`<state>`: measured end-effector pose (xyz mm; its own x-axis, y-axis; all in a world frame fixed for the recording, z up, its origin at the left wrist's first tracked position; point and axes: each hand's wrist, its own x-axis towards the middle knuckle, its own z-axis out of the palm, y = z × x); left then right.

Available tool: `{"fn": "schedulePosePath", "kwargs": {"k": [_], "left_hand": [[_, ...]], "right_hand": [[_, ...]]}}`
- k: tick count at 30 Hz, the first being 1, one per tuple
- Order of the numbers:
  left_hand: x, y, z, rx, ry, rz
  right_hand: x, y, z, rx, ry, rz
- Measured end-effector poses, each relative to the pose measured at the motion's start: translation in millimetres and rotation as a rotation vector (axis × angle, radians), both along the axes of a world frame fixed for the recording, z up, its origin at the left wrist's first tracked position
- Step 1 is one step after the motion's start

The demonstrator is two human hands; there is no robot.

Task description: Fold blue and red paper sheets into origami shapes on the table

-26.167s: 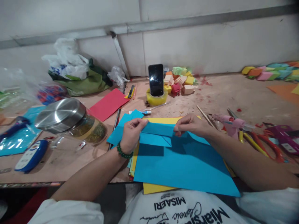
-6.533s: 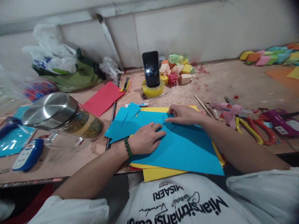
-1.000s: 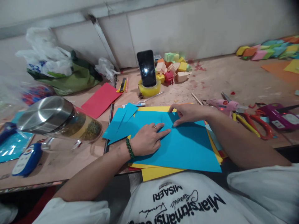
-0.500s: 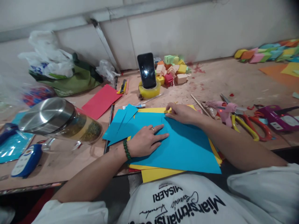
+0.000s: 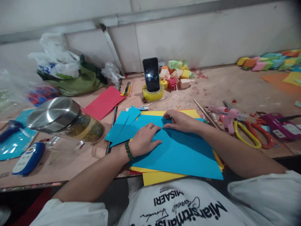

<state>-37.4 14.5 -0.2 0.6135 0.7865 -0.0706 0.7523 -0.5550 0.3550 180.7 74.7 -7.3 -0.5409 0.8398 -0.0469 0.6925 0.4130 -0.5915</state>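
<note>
A large blue paper sheet (image 5: 183, 157) lies over yellow sheets (image 5: 164, 178) at the table's front edge. My left hand (image 5: 144, 139) rests flat on the blue sheet, its fingers stretched toward the middle and the thumb apart. Bent fingers of my right hand (image 5: 178, 121) pinch at the blue sheet near its far edge, close to my left fingertips; the exact grip is partly hidden. Smaller blue pieces (image 5: 118, 125) overlap the sheet's left corner.
Left are a steel-lidded glass jar (image 5: 70, 121), a blue-and-white device (image 5: 28, 158) and a red sheet (image 5: 105, 102). Behind, a phone (image 5: 151, 74) stands in a yellow tape roll (image 5: 152, 95) beside small paper boxes (image 5: 184, 83). Right lie a pink glue gun (image 5: 227, 116), scissors (image 5: 248, 138) and a purple tool (image 5: 279, 125).
My right hand has moved from the sheet's far edge slightly toward me and left. The fingers of my left hand have drawn together and sit nearer to it. The view has shifted slightly.
</note>
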Motion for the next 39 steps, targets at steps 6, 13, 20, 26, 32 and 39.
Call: {"fn": "schedulePosePath", "kwargs": {"k": [6,13,20,26,32,39], "left_hand": [[-1.9,1.5,1.1,-0.066,-0.05,0.055],[-6.7,3.1,-0.7,0.244,-0.155,-0.094],[-14.0,4.7,4.8,0.405,-0.086,-0.117],[-21.8,18.3,4.6,0.354,-0.101,-0.048],[-23.2,24.4,3.5,0.36,-0.027,-0.107],[-26.1,16.2,6.6,0.606,-0.219,0.188]], "right_hand": [[-4.9,-1.4,-3.6,-0.038,0.024,-0.022],[-3.0,1.2,7.4,-0.059,0.411,-0.139],[2.5,-4.8,12.9,-0.223,0.342,0.081],[-2.2,-18.9,19.9,0.359,0.289,0.18],[-9.4,-29.5,24.0,0.518,0.037,0.55],[-11.4,-29.3,25.7,0.496,-0.369,0.48]]}}
